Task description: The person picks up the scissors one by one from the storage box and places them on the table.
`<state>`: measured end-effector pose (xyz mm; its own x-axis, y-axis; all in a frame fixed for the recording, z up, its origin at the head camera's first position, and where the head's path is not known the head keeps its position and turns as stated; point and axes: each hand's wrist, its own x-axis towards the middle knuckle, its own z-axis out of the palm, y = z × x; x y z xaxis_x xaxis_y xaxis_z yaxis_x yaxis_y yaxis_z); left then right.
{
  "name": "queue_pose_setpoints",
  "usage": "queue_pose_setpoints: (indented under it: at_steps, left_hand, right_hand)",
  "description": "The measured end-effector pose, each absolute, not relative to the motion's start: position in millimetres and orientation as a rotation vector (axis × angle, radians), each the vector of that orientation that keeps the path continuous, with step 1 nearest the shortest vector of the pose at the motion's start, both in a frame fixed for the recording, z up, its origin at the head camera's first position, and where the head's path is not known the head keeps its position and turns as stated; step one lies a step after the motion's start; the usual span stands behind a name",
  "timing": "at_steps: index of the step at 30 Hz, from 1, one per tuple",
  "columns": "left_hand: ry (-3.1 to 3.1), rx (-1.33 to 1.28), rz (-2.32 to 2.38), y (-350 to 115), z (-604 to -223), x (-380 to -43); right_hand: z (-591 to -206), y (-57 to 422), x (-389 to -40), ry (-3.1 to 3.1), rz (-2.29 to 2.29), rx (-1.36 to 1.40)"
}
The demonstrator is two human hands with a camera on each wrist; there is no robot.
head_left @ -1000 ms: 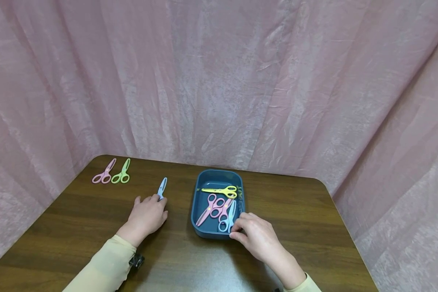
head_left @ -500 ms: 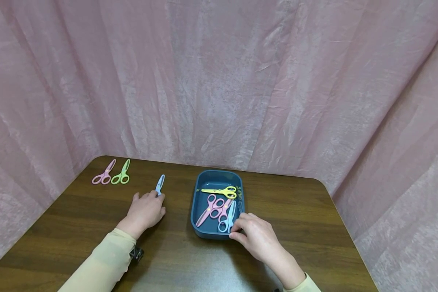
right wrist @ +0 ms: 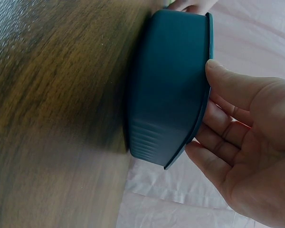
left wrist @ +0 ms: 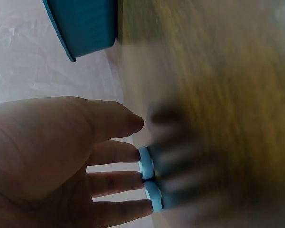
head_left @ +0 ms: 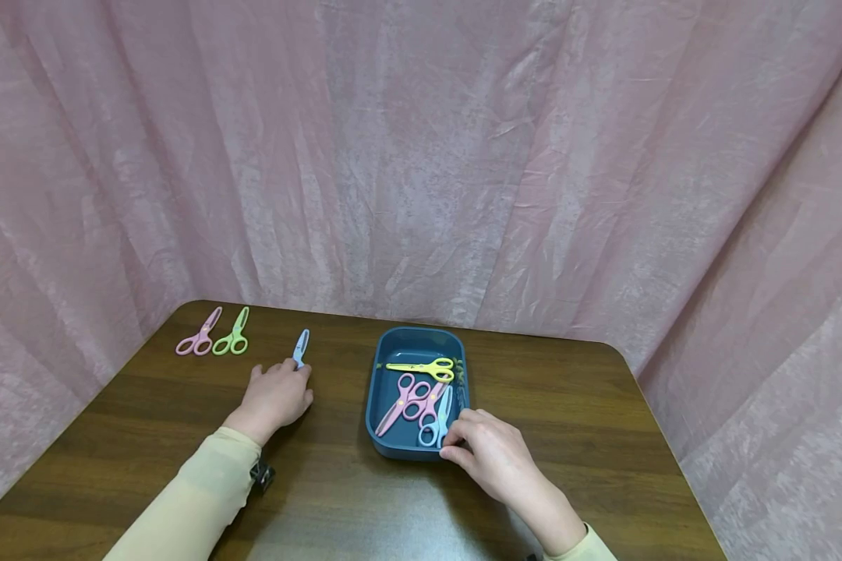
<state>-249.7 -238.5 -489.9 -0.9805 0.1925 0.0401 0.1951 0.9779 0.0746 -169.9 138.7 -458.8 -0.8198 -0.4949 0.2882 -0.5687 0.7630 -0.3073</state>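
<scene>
My left hand (head_left: 277, 393) reaches over the left half of the table, its fingertips on the handle loops of light blue scissors (head_left: 301, 348) lying with the blades pointing away. In the left wrist view the fingers are straight, resting on the two blue loops (left wrist: 146, 164), and the thumb stays apart. At the near right corner of a dark blue plastic bin (right wrist: 168, 80), my right hand (head_left: 494, 452) grips the rim, thumb outside and fingers over the edge. Inside the bin lie yellow scissors (head_left: 438, 369), two pink pairs, one of them pink scissors (head_left: 398, 407), and light blue scissors (head_left: 431, 431).
Pink scissors (head_left: 198, 340) and green scissors (head_left: 232, 338) lie side by side near the far left corner of the wooden table (head_left: 554, 382). A pink curtain (head_left: 421, 156) hangs behind the table's far edge.
My left hand has slid the light blue scissors away and slightly left across the table, toward the green pair. The right hand stays on the bin's rim.
</scene>
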Motion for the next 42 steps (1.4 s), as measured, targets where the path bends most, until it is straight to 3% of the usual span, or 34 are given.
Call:
queue_pose_setpoints:
  at_steps: [42]
  left_hand:
    - [-3.168,-0.159,-0.246,-276,-495,-290]
  right_hand:
    - [-457,138,-170,-2.797,0.574,0.828]
